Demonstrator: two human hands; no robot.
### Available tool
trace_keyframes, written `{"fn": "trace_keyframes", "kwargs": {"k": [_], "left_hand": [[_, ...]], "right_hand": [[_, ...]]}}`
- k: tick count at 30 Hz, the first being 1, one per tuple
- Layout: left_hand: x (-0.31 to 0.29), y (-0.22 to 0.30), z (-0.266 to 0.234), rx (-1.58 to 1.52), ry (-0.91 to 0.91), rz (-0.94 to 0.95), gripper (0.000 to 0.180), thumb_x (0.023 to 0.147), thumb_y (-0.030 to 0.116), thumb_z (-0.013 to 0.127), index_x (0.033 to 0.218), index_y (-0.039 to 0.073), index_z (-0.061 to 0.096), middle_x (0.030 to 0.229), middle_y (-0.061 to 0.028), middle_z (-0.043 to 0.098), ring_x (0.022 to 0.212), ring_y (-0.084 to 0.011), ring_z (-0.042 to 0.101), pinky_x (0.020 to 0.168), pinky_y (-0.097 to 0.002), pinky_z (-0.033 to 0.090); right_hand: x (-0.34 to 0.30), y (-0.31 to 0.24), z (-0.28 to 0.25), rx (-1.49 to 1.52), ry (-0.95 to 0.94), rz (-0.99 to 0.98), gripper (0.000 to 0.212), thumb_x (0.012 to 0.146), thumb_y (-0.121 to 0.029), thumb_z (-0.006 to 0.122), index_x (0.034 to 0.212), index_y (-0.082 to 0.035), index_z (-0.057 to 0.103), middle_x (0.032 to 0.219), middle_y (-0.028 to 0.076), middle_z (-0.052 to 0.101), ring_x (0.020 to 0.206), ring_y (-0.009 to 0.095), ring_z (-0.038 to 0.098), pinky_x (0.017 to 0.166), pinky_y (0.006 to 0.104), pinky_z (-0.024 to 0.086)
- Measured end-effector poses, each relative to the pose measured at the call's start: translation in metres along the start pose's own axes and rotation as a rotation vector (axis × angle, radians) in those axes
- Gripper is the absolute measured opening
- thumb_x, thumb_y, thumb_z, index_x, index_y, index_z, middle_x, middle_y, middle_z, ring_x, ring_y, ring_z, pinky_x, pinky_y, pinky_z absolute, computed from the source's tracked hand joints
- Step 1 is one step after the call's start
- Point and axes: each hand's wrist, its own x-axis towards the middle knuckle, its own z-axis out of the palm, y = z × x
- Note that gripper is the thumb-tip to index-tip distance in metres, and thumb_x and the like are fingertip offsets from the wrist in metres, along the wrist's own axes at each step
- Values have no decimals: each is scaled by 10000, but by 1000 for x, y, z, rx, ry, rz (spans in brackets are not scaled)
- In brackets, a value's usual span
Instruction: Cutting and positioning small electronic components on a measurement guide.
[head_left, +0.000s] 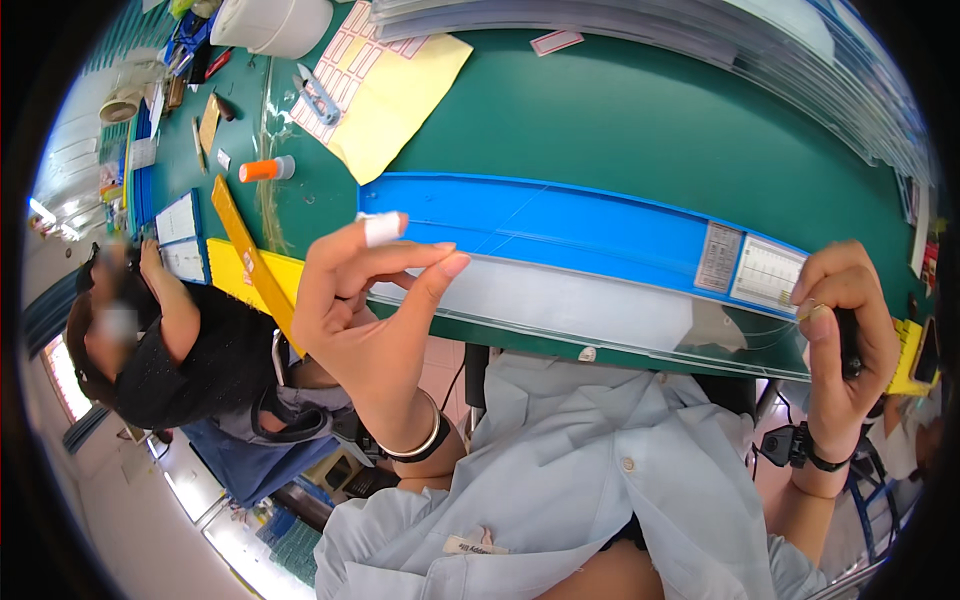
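Note:
My left hand [375,310] is raised over the left end of a long blue case [560,225], thumb and forefinger tips pressed together. White tape [381,229] wraps one finger. Fine lines pass over the case close to these fingertips, but what they pinch is too thin to make out. At the right end my right hand [845,325] pinches a thin clear strand [765,332] with a yellowish bit at the fingertips. The strand curves leftward over a clear cover [560,300] along the near side of the case. Two printed labels [765,270] sit at the case's right end.
On the green table [640,110] lie yellow paper with label stickers [410,90], thread snips [318,97] and an orange-capped bottle [265,169]. Clear plastic sheets [700,45] are stacked at the back. A yellow strip [250,250] lies left. Another person [190,350] sits at left.

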Motion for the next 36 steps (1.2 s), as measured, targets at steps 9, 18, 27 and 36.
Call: {"fn": "trace_keyframes", "kwargs": {"k": [9, 18, 27, 36], "left_hand": [[-4, -18, -2, -19, 113, -54, 186, 717, -141, 790, 849, -31, 720, 858, -131, 736, 816, -177, 717, 680, -245, 558], [-5, -35, -17, -66, 189, -85, 202, 699, -184, 771, 845, -49, 731, 894, -134, 730, 781, -160, 697, 698, -257, 576], [2, -55, -37, 327, 234, 98, 227, 638, -78, 852, 810, 42, 766, 841, -49, 709, 779, -134, 604, 705, -262, 462], [11, -61, -34, 446, 192, 76, 235, 602, -42, 871, 787, 54, 765, 824, -24, 673, 823, -155, 552, 777, -289, 421]], "right_hand": [[-10, -4, 4, 80, 4, -6, 35, 817, 16, 575, 836, -6, 557, 853, 128, 598, 779, 185, 522, 703, 294, 388], [-8, -6, 12, 35, -47, -64, 58, 804, 37, 580, 837, -5, 559, 842, 128, 596, 746, 192, 518, 669, 297, 383], [-5, -8, 22, 50, -119, -48, 82, 792, 63, 585, 854, 9, 575, 873, 123, 597, 692, 146, 477, 541, 239, 315], [6, -6, 27, 25, -162, -22, 81, 782, 64, 582, 846, 16, 577, 855, 135, 592, 699, 179, 499, 560, 262, 350]]}}
